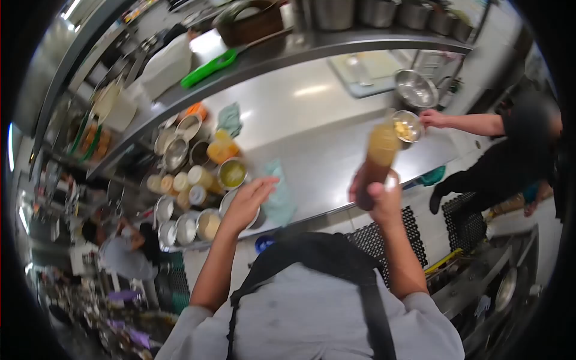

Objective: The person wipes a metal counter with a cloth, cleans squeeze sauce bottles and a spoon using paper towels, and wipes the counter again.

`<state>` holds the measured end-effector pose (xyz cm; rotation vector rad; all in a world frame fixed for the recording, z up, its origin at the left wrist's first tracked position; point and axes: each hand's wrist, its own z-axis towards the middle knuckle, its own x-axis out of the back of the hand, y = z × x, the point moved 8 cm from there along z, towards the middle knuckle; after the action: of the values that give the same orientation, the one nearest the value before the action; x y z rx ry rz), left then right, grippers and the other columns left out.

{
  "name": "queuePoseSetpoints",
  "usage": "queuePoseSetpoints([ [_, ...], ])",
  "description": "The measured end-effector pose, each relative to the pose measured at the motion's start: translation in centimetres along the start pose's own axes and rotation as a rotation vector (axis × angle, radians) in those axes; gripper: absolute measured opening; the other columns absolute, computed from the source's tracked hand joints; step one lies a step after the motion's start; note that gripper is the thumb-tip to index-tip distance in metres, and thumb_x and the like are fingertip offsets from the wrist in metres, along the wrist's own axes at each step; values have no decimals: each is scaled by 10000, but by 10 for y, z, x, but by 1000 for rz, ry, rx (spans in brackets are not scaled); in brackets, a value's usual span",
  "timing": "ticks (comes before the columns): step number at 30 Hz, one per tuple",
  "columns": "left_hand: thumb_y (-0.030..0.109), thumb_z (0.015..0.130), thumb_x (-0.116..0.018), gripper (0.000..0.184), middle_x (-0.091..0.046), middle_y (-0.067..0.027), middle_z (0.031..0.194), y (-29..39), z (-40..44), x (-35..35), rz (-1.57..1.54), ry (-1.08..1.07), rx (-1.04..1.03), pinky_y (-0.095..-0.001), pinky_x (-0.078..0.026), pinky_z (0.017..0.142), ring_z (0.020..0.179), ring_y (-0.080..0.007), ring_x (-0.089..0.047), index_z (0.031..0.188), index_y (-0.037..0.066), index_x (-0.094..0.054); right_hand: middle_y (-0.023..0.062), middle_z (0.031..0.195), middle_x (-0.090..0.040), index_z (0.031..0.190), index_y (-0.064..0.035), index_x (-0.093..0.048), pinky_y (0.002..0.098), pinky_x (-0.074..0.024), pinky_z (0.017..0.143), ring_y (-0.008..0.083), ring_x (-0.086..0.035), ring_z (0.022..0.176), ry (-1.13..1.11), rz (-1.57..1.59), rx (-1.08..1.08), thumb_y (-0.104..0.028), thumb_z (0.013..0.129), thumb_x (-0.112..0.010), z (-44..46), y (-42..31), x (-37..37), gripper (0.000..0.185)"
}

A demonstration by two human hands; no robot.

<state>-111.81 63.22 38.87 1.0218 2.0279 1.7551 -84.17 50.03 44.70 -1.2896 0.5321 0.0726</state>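
Observation:
My right hand point(387, 201) is wrapped round a squeeze bottle point(379, 159), which leans over the steel counter with brown contents at one end and a paler yellowish part at the other. Just beyond it is a small metal bowl point(408, 126) with yellow pieces inside, touched at its rim by a co-worker's hand point(431, 119). My left hand point(255, 201) has its fingers stretched out and holds nothing. It hovers by a pale green cloth point(279, 195) and a container of yellow-green liquid point(232, 173).
Several squeeze bottles point(201, 177) and tubs crowd the counter's left end. A larger metal bowl point(416, 88) and a cutting board point(369, 72) are at the back right. An overhead shelf point(264, 57) carries pots and a green-handled tool point(210, 68). A co-worker point(516, 138) stands at right.

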Motion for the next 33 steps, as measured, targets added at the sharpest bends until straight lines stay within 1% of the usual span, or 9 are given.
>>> queuePoseSetpoints([
  [6, 375, 1012, -631, 539, -510, -211, 1522, -49, 18, -29, 646, 175, -197, -467, -415, 1126, 1399, -363, -490, 1424, 32, -569, 115, 837, -681, 1073, 42, -609, 330, -574, 665, 226, -708, 732, 114, -67, 0, -717, 587, -913, -27, 0, 23, 951],
  [10, 423, 947, -676, 740, -167, -319, 1671, -101, 48, -71, 826, 208, 119, -728, -270, 1137, 1549, -496, -175, 1554, 94, -411, 109, 862, -688, 1102, 32, -609, 320, -565, 673, 216, -712, 766, 135, -95, -23, -679, 597, -931, -39, -1, 31, 929],
  [13, 420, 947, -668, 723, -150, -312, 1682, -139, 68, -76, 985, 480, -118, -712, -199, 1181, 1563, -485, -151, 1560, 125, -422, 89, 882, -695, 1137, 14, -608, 304, -549, 681, 181, -687, 770, 104, -66, -29, -601, 656, -941, -51, -10, 31, 849],
  [16, 430, 944, -664, 733, -125, -309, 1690, -182, 66, -89, 1046, 303, -35, -700, -136, 1204, 1571, -490, -97, 1579, 167, -409, 64, 879, -690, 1101, -2, -625, 291, -531, 686, 142, -656, 766, 51, -57, -107, -490, 696, -963, -63, -25, 26, 719],
  [20, 435, 947, -662, 710, -116, -314, 1689, -179, 67, -88, 1040, 259, -27, -702, -143, 1200, 1563, -498, -100, 1563, 160, -440, 65, 874, -684, 1093, -5, -629, 290, -529, 673, 149, -656, 739, 10, -67, -113, -584, 764, -884, -75, -32, 25, 713],
  [22, 441, 948, -671, 702, -148, -320, 1677, -163, 66, -89, 1042, 200, 90, -676, -180, 1205, 1544, -521, -151, 1548, 143, -461, 83, 860, -676, 1119, 6, -620, 304, -547, 664, 166, -667, 724, 4, -52, -94, -736, 812, -751, -78, -29, 25, 814],
  [25, 472, 926, -721, 724, -234, -307, 1659, -130, 72, -101, 713, 177, -207, -584, -264, 1216, 1530, -485, -252, 1517, 120, -498, 112, 827, -673, 1097, 36, -624, 331, -549, 613, 195, -663, 676, 31, -10, -84, -831, 959, -350, -82, -11, 31, 920],
  [29, 507, 828, -831, 747, -346, -248, 1638, 72, 44, -148, 9, -298, -407, -498, -348, 1191, 1530, -414, -320, 1400, 80, -613, 109, 815, -707, 1033, 41, -683, 298, -554, 622, 163, -685, 642, 161, -214, -172, -618, 1093, -291, -76, 0, 42, 769],
  [33, 393, 726, -913, 580, -419, -251, 1542, 166, 21, -174, 38, -162, -743, -499, -394, 1136, 1426, -403, -438, 1141, 63, -677, 89, 857, -732, 1004, 43, -713, 291, -541, 650, 130, -668, 696, 168, -389, -95, -454, 1138, -320, -68, 7, 37, 648],
])
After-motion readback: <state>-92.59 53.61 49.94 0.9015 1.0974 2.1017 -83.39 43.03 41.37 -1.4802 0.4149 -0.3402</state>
